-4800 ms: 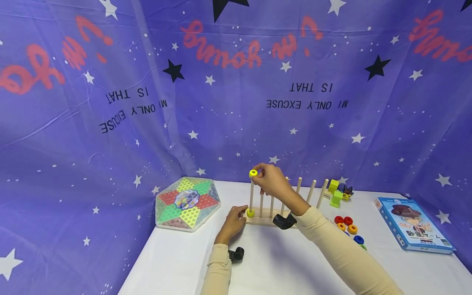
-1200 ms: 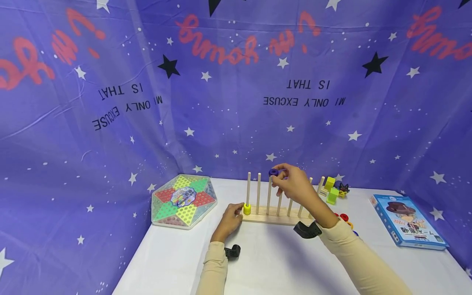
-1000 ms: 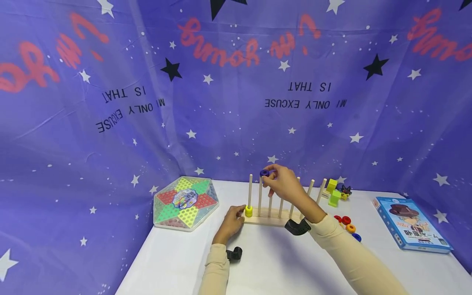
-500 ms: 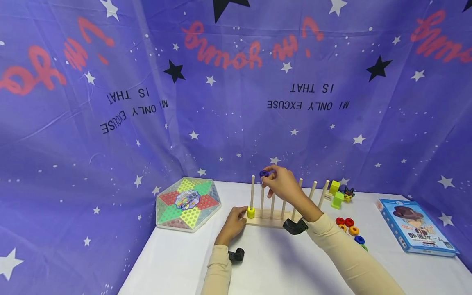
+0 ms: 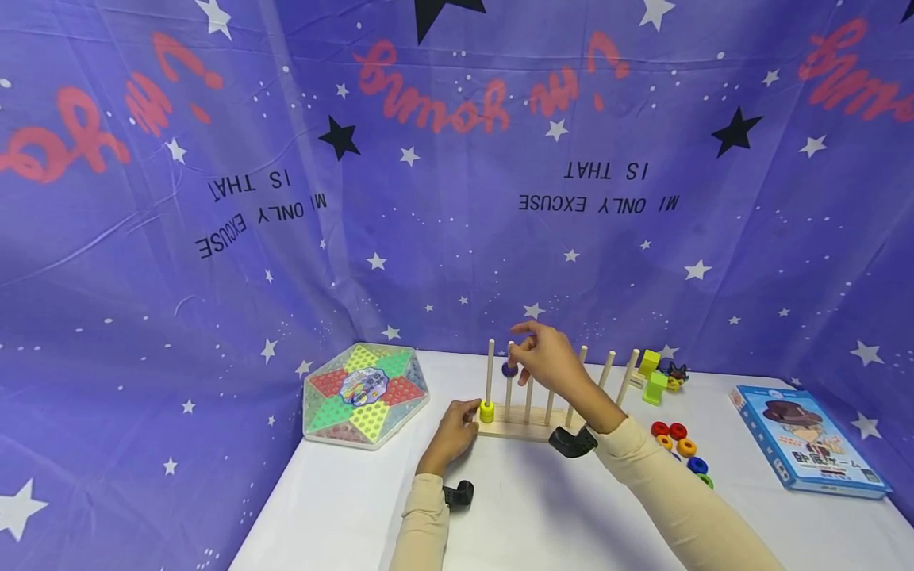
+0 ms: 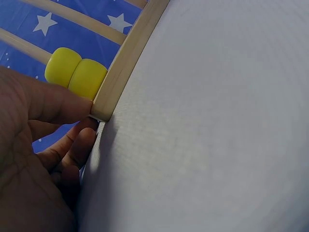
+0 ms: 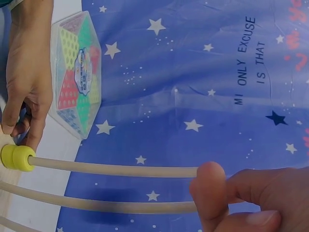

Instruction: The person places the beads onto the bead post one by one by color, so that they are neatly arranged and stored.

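A wooden peg stand [image 5: 521, 431] holds a row of upright pegs. Two yellow beads [image 5: 487, 412] are stacked at the foot of its leftmost peg. My left hand [image 5: 455, 432] grips the stand's left end; in the left wrist view the thumb [image 6: 63, 104] lies at the base's corner, other fingers curled behind. Around the second peg, partway down, is a purple bead [image 5: 509, 369], a dark blur in the right wrist view. Just above it my right hand [image 5: 546, 357] hovers by the peg top, thumb and forefinger parted, holding nothing.
Several loose red, orange, blue and green beads [image 5: 686, 448] lie right of the stand. Behind them are yellow-green blocks [image 5: 653, 387] and a small dark figure [image 5: 674, 376]. A hexagonal game board [image 5: 366, 396] lies left, a blue box [image 5: 810, 440] far right.
A second yellow bead has joined the first on the leftmost peg. The right hand brought the purple bead to the second peg and let it go; it has dropped below the fingertips.
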`<control>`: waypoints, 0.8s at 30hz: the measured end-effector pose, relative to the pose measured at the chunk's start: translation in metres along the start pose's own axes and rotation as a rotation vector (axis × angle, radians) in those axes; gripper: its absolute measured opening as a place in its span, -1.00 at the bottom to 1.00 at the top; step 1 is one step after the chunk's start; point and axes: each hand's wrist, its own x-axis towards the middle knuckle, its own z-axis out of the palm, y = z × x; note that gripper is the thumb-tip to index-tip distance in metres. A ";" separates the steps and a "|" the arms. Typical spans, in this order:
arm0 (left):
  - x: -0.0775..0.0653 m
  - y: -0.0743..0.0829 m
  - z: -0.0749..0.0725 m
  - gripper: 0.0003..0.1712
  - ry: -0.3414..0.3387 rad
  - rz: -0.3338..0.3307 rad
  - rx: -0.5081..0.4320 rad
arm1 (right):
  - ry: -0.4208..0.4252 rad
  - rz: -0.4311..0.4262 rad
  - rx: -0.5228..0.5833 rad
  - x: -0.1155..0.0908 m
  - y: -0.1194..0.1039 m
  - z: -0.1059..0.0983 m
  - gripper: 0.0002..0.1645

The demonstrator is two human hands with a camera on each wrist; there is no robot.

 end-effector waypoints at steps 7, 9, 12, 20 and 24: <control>0.000 0.001 0.000 -0.47 0.009 -0.010 0.002 | 0.025 -0.023 0.028 -0.015 0.002 -0.014 -0.56; -0.001 0.000 0.000 -0.47 0.003 -0.006 0.005 | 0.030 -0.012 0.050 -0.023 0.008 -0.021 -0.56; 0.000 0.000 0.001 -0.45 -0.006 -0.008 0.009 | 0.052 0.013 0.087 -0.039 0.022 -0.036 -0.58; 0.002 0.000 0.000 -0.44 -0.015 -0.048 -0.003 | 0.185 0.119 0.096 -0.097 0.089 -0.076 -0.48; 0.003 0.000 0.001 -0.44 -0.022 -0.029 -0.006 | 0.250 0.234 0.058 -0.127 0.126 -0.092 -0.37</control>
